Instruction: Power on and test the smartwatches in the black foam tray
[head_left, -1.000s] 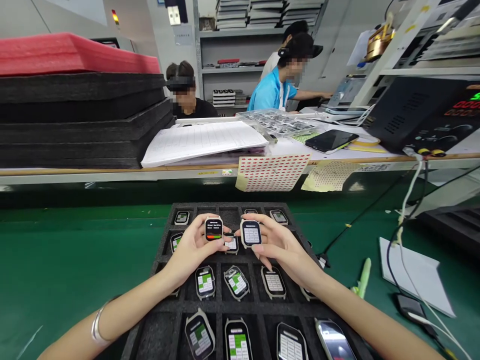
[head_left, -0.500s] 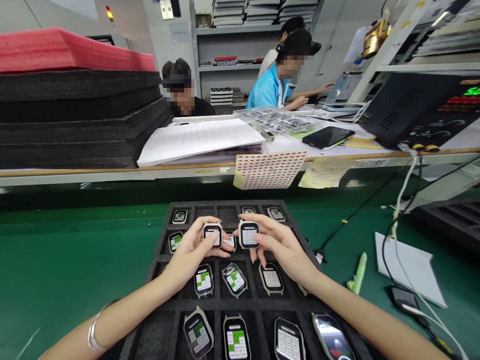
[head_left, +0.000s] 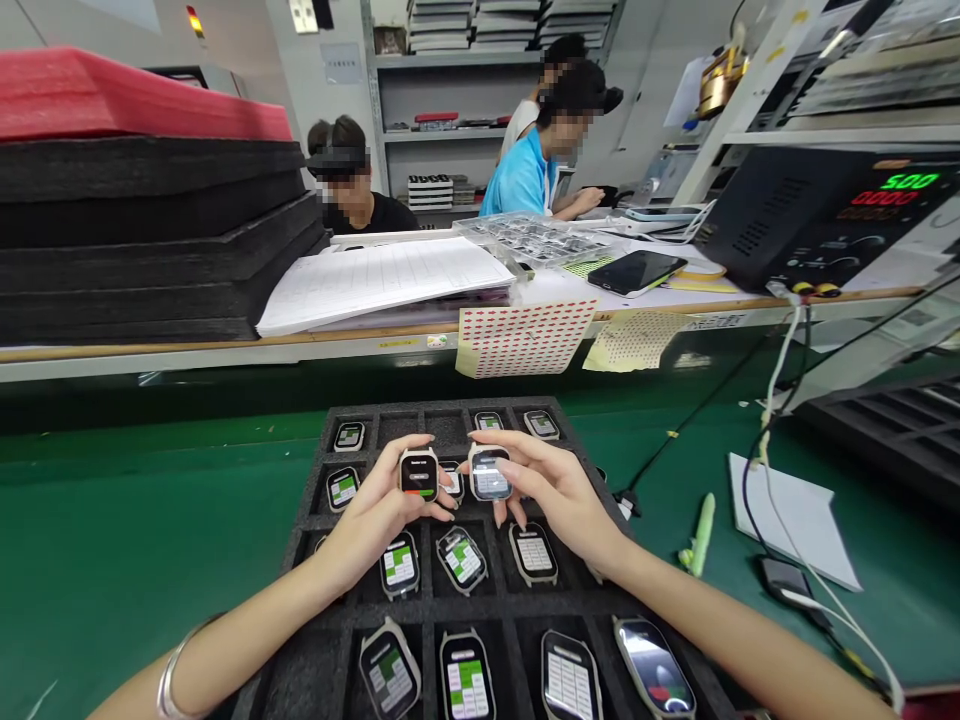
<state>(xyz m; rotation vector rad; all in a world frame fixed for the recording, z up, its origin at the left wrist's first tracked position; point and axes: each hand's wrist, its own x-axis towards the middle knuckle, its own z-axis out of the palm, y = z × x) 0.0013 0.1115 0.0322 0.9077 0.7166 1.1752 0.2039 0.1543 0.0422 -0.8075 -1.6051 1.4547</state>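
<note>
Fingers [head_left: 405,447] of the left hand [head_left: 371,520] are closed lightly on a smartwatch body [head_left: 418,473], pinching its edges so that the dark screen, with a red and green bar along its lower edge, faces up. The right hand [head_left: 562,495] pinches a second smartwatch body [head_left: 490,473] in the same way, and its pale grid is partly washed out by glare. The two are held side by side, close but apparently not touching, just above the back half of a black foam tray [head_left: 450,608] on the green desk [head_left: 150,520]. Most pockets of the tray hold lit watches. One in the middle row [head_left: 398,565] and one in the front row [head_left: 466,685] show grids with green cells, while another middle one [head_left: 534,553] and a front one [head_left: 568,685] show grids that are all white. The front right watch [head_left: 654,675] is mostly glare with a red patch. Two pockets in the back row [head_left: 446,430] are bare. Judging by these screens, the work looks partway through: several watches seem to have been gone over, the white-grid ones seem not to have been, and the two in hand are out of their pockets. A silver bracelet [head_left: 166,680] sits on the left wrist. A green pen [head_left: 699,535] and a white sheet [head_left: 795,515] lie to the right of the tray, well apart from it. On the shelf behind are a sheet of red dot stickers [head_left: 521,338] and a power supply [head_left: 825,215], and other people sit beyond it.
</note>
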